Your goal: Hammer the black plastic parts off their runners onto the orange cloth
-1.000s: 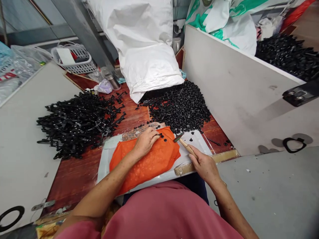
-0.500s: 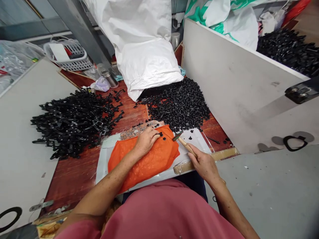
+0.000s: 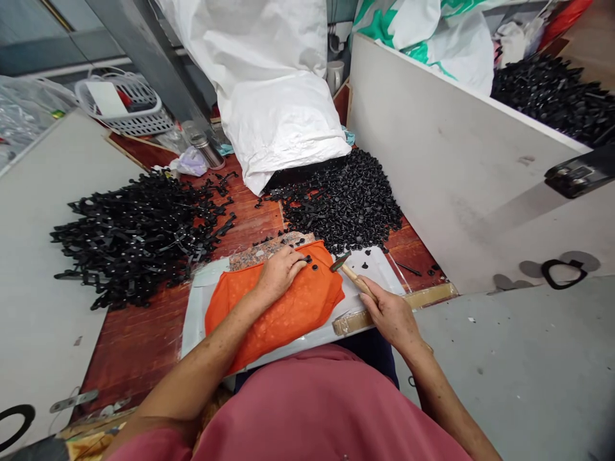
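In my right hand (image 3: pixel 390 312) is a small hammer (image 3: pixel 355 279), gripped round its pale wooden handle. Its dark head is just over the right part of an orange cloth (image 3: pixel 293 310). My left hand (image 3: pixel 281 274) rests on that cloth, fingers bent and pinched together at a small black plastic part (image 3: pixel 308 258) by the fingertips. Beside it, nearer to me, lies a small round black piece (image 3: pixel 314 267) on the cloth. A speckled stone slab (image 3: pixel 250 257) shows behind the cloth's far edge; the rest of it is hidden.
A heap of small black studs (image 3: pixel 369 198) spreads beyond the cloth, under a white sack (image 3: pixel 288 121). To the left is a pile of black strap-like parts (image 3: pixel 134 237). White boards flank the red table (image 3: pixel 139 339); the right board (image 3: pixel 446 147) stands high. Brown tape (image 3: pixel 432 296) covers the front edge.
The whole view has shifted slightly to the left. Both hands, the hammer and the black part keep nearly the same places on the cloth.
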Demonstrator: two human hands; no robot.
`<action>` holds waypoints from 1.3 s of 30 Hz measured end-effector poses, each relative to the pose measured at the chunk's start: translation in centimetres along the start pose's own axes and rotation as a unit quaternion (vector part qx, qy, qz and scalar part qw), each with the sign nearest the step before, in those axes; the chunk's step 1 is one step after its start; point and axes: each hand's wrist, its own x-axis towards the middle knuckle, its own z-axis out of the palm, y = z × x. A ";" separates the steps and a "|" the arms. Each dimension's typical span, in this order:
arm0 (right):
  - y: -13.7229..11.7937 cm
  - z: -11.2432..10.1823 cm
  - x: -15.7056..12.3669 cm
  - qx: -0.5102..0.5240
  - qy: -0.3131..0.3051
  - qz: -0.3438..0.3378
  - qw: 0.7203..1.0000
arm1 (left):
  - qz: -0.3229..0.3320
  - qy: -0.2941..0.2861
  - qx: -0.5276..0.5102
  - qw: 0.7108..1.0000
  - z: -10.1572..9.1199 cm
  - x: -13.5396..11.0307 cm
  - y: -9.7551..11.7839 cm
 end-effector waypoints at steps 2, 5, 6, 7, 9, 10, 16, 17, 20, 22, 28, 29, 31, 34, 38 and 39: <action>-0.1 -0.4 0.2 0.021 -0.002 -0.005 1.000 | 0.001 -0.003 0.001 1.000 0.0 0.0 0.0; -0.9 -1.5 0.9 0.030 0.012 -0.042 0.999 | 0.003 -0.005 -0.006 1.000 0.1 0.0 -0.1; -1.5 -2.0 1.2 0.027 0.019 -0.060 0.998 | 0.003 -0.004 -0.008 1.000 0.1 0.1 -0.1; -2.1 -2.4 1.6 0.024 0.026 -0.080 0.996 | 0.002 -0.001 -0.010 1.000 0.1 0.1 -0.1; -3.6 -2.9 2.4 0.018 0.048 -0.117 0.992 | 0.000 0.005 -0.011 1.000 0.3 0.1 -0.1; -4.3 -3.0 2.7 0.016 0.055 -0.132 0.990 | 0.000 0.008 -0.011 1.000 0.4 0.1 -0.2; -6.0 -1.6 4.2 -0.092 0.005 -0.125 0.988 | 0.014 0.013 0.021 1.000 0.7 -0.2 -0.5; -5.9 -1.5 4.3 -0.091 0.010 -0.126 0.988 | 0.016 0.014 0.025 0.999 0.8 -0.2 -0.6; -5.8 -1.6 4.5 -0.077 0.033 -0.136 0.987 | 0.018 0.017 0.029 0.999 0.9 -0.3 -0.6; -5.8 -1.8 4.6 -0.111 0.010 -0.130 0.985 | 0.017 0.016 0.036 0.999 0.9 -0.3 -0.5; -5.7 -2.5 5.3 -0.168 -0.029 -0.128 0.977 | 0.017 0.005 0.014 1.000 0.3 0.0 0.0; -5.6 -2.6 5.3 -0.156 -0.027 -0.134 0.978 | 0.017 0.003 0.005 1.000 0.1 0.1 0.1; -5.4 -2.8 5.3 -0.116 -0.002 -0.147 0.982 | 0.018 0.001 -0.001 1.000 -0.2 0.0 0.3; -5.3 -2.7 5.0 -0.068 0.050 -0.159 0.984 | 0.018 -0.001 0.020 1.000 -0.5 -0.1 0.5; -5.5 -2.4 4.9 -0.145 -0.003 -0.143 0.979 | 0.007 -0.008 0.031 0.999 -0.5 -0.1 0.9; -5.6 -2.3 4.9 -0.160 -0.011 -0.139 0.977 | 0.005 -0.009 0.031 0.999 -0.4 -0.1 1.0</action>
